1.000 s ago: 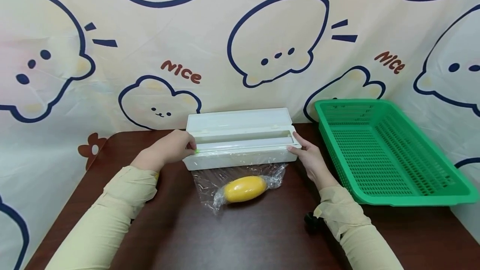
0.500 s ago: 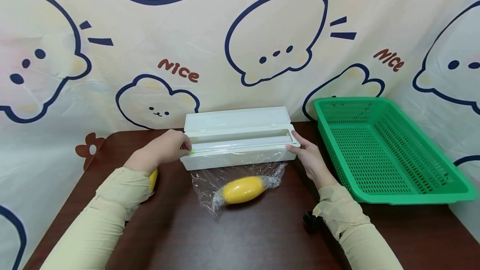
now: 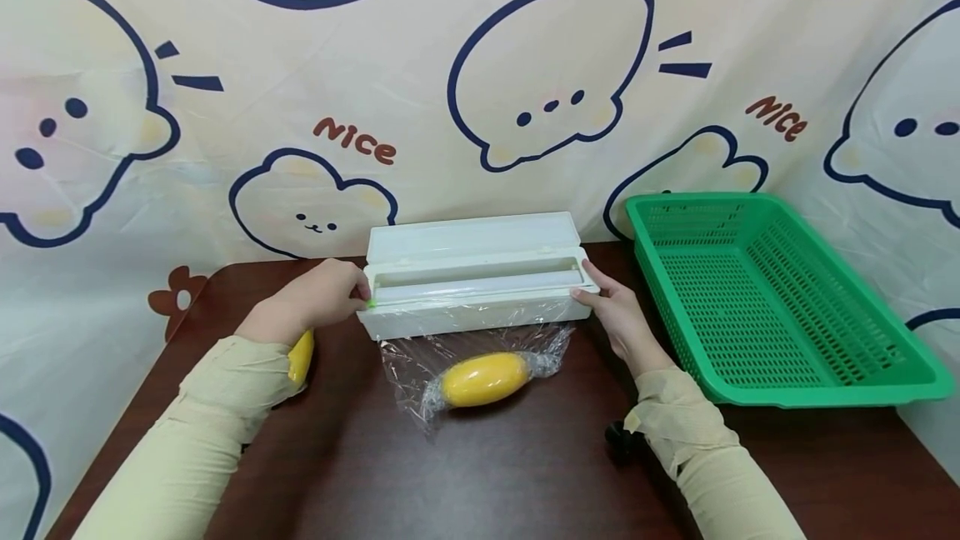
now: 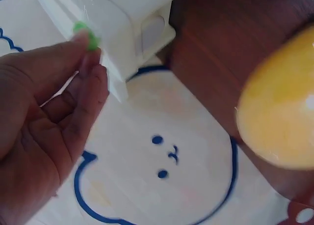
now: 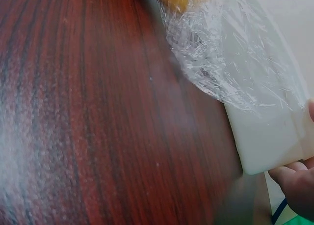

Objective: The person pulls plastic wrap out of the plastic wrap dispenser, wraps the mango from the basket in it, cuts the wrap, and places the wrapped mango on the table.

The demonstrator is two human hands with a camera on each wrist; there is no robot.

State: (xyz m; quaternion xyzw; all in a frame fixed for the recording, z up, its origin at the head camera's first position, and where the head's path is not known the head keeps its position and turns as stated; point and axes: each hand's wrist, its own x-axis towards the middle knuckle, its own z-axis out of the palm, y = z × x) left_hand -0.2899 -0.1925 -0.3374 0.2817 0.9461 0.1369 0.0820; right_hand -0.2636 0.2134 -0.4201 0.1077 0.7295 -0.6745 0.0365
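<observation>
A white cling film dispenser point(image 3: 465, 322) with its lid raised lies across the back of the table, a film roll point(image 3: 487, 284) inside. At its left end my left hand point(image 3: 318, 297) pinches a small green slider cutter point(image 4: 88, 36) between thumb and fingers. My right hand point(image 3: 618, 317) grips the right end, thumb on the front edge and fingers around the end. From the front hangs a sheet of clear cling film point(image 3: 408, 369), wrapped around a yellow oval fruit point(image 3: 486, 379), its ends twisted. The fruit lies on the table just before the dispenser.
Another yellow fruit point(image 3: 302, 359) lies partly hidden behind the left wrist. A green slotted basket point(image 3: 825, 397) stands at the right. The dark wood table point(image 3: 480, 482) backs onto a printed cloth point(image 3: 420, 90).
My left hand has slid leftward along the dispenser's front edge with the green slider cutter, reaching the left end. The right hand keeps its grip. More of the second yellow fruit shows.
</observation>
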